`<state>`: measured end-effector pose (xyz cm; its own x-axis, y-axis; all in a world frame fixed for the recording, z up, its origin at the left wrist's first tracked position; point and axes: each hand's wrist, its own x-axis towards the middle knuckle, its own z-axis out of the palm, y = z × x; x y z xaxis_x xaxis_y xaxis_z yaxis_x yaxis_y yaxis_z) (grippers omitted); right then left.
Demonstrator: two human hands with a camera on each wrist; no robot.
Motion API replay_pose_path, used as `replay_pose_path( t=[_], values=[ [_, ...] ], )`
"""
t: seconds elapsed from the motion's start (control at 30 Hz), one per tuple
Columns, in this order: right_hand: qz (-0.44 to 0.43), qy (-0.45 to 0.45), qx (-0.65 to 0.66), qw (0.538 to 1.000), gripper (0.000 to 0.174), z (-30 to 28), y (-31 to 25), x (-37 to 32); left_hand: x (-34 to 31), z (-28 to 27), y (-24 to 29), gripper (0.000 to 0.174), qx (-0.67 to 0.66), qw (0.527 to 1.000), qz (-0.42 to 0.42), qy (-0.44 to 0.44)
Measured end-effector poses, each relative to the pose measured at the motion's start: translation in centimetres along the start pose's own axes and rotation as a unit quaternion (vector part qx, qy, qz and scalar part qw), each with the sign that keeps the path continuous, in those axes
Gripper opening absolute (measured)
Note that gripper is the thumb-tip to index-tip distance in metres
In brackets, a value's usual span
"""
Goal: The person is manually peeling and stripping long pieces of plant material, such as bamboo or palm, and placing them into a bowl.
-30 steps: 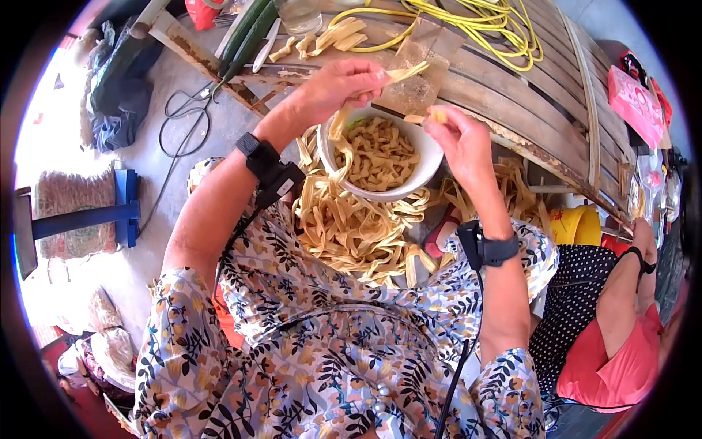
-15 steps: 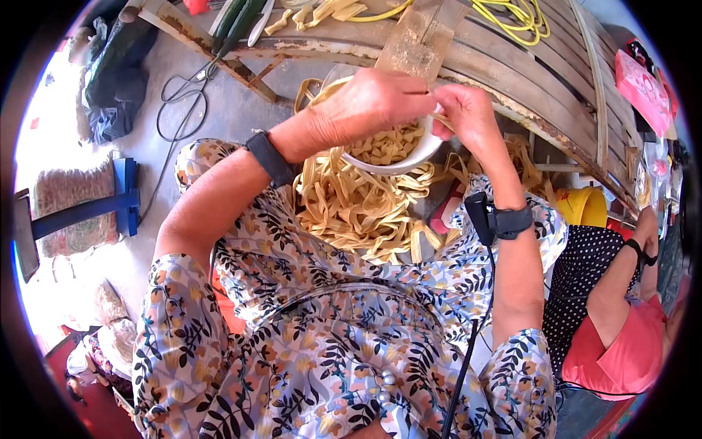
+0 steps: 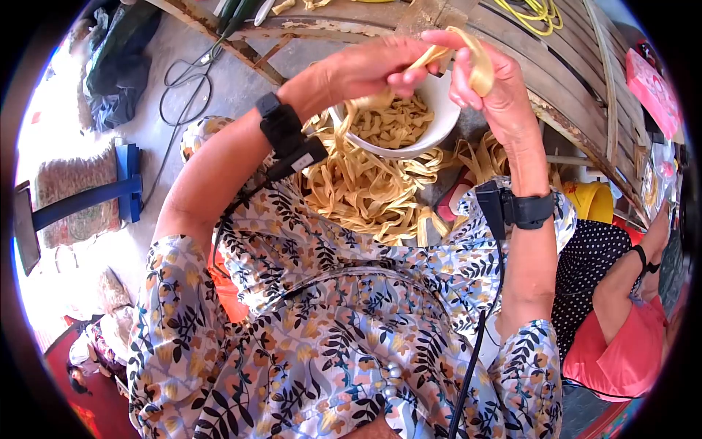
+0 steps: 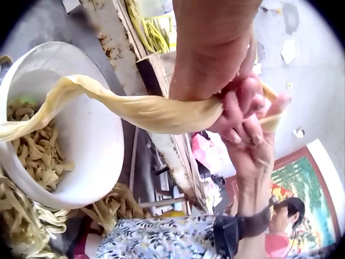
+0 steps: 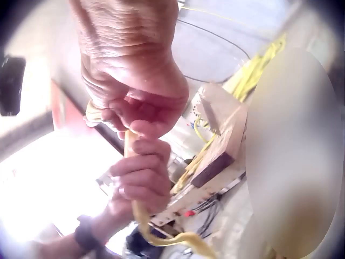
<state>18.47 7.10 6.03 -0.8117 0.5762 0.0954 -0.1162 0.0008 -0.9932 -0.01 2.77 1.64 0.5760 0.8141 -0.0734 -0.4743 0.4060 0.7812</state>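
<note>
Both hands are close together above the far rim of a white bowl. My left hand grips a long, limp, pale-yellow strip, its fingers curled round it in the right wrist view. The strip's tail trails over the bowl in the left wrist view. My right hand holds the end part of the strip, which loops over its fingers. Short cut pieces of the same yellow stuff lie in the bowl. A heap of long strips spreads below the bowl, between the knees.
A slatted wooden bench with a rusty frame stands beyond the bowl, bearing coiled yellow cord. A yellow bucket is at the right, near another person's arm. A dark cable lies on the floor at left.
The hands were apart over the bowl, the right pinching a small piece; they came together at the strip and moved up and right. The strip now loops over the right fingers.
</note>
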Motion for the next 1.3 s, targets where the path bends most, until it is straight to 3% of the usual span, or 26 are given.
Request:
replay_pose_path(
  t=[0.03, 0.07, 0.13, 0.3, 0.33, 0.37, 0.4, 0.43, 0.47, 0.53, 0.63, 0.73, 0.83, 0.87, 0.93, 0.97, 1.0, 1.07, 1.13, 1.2, 1.3],
  values=[
    [-0.002, 0.008, -0.045, 0.999, 0.035, 0.0, 0.0, 0.0, -0.3, 1.0, -0.5, 0.035, 0.01, 1.0, -0.024, 0.009],
    [-0.002, 0.015, -0.091, 0.996, 0.033, 0.0, 0.0, 0.1, -0.3, 0.5, -1.0, 0.043, 0.007, 0.995, -0.023, -0.093],
    [0.018, 0.01, -0.137, 0.99, 0.03, 0.4, 0.3, -0.2, -0.2, 0.7, -1.6, 0.046, -0.013, 0.988, -0.037, -0.147],
    [0.027, -0.001, -0.11, 0.994, 0.023, 0.9, 1.3, 0.0, -0.1, 0.9, -2.5, 0.037, -0.065, 0.997, 0.0, -0.044],
    [-0.062, 0.048, -0.23, 0.97, 0.023, 0.4, 2.2, 0.4, 0.1, 0.7, -2.6, 0.035, -0.072, 0.997, 0.019, -0.025],
    [-0.149, 0.097, -0.343, 0.922, 0.024, -0.4, 3.3, 0.8, 0.4, 0.3, -2.5, 0.029, -0.09, 0.994, 0.032, 0.052],
    [-0.218, 0.141, -0.458, 0.85, 0.024, -0.4, 3.2, 0.9, 0.8, 0.4, -1.7, 0.023, -0.02, 0.988, 0.022, 0.153],
    [-0.273, 0.205, -0.562, 0.753, 0.024, -0.4, 3.1, 1.0, 1.0, 0.9, -1.6, 0.022, 0.063, 0.97, 0.068, 0.225],
    [-0.186, 0.211, -0.538, 0.795, 0.022, 0.0, 2.9, 0.7, 1.2, 1.4, -1.5, 0.021, 0.145, 0.938, 0.114, 0.294],
    [-0.01, 0.215, -0.472, 0.855, 0.019, 1.4, 2.2, 0.5, 0.8, 1.7, -1.4, 0.021, 0.25, 0.9, 0.144, 0.328],
    [0.067, 0.134, -0.189, 0.971, 0.02, -0.1, 4.0, 1.4, 0.3, 1.8, -1.2, 0.023, 0.354, 0.86, 0.185, 0.317],
    [0.055, 0.141, -0.211, 0.966, 0.016, -0.1, 4.7, 1.3, -0.5, 3.2, -0.3, 0.027, 0.432, 0.834, 0.169, 0.298],
    [0.088, 0.185, -0.349, 0.914, 0.013, 0.5, 5.1, 1.0, -0.2, 3.5, -0.7, 0.03, 0.498, 0.802, 0.141, 0.298],
    [0.007, 0.195, -0.372, 0.907, 0.013, 0.6, 5.5, 0.9, -0.2, 3.3, -1.1, 0.031, 0.518, 0.789, 0.135, 0.3],
    [-0.158, 0.21, -0.411, 0.873, 0.013, 0.9, 5.8, 1.0, -0.2, 2.8, -1.7, 0.025, 0.454, 0.821, 0.12, 0.325],
    [-0.165, 0.202, -0.397, 0.88, 0.012, 0.7, 5.4, 0.6, -0.2, 2.5, -1.9, 0.022, 0.421, 0.834, 0.115, 0.337],
    [-0.16, 0.216, -0.308, 0.913, 0.012, 0.7, 4.9, 0.5, -0.1, 2.5, -1.5, 0.02, 0.39, 0.845, 0.112, 0.349],
    [-0.147, 0.235, -0.123, 0.953, 0.011, 0.5, 4.0, 0.6, -0.5, 2.7, -0.9, 0.029, 0.238, 0.915, 0.089, 0.314],
    [-0.101, 0.285, -0.003, 0.953, 0.01, -1.0, 3.5, 0.4, -0.5, 3.4, -0.7, 0.031, 0.1, 0.955, 0.046, 0.276],
    [-0.048, 0.336, 0.105, 0.935, 0.01, -2.0, 2.9, 0.0, -0.4, 2.6, -0.8, 0.027, 0.133, 0.959, 0.047, 0.245],
    [-0.008, 0.359, 0.114, 0.926, 0.014, -2.1, 2.8, -0.2, -0.6, 1.8, -0.8, 0.024, 0.216, 0.953, 0.059, 0.206]
  ],
)
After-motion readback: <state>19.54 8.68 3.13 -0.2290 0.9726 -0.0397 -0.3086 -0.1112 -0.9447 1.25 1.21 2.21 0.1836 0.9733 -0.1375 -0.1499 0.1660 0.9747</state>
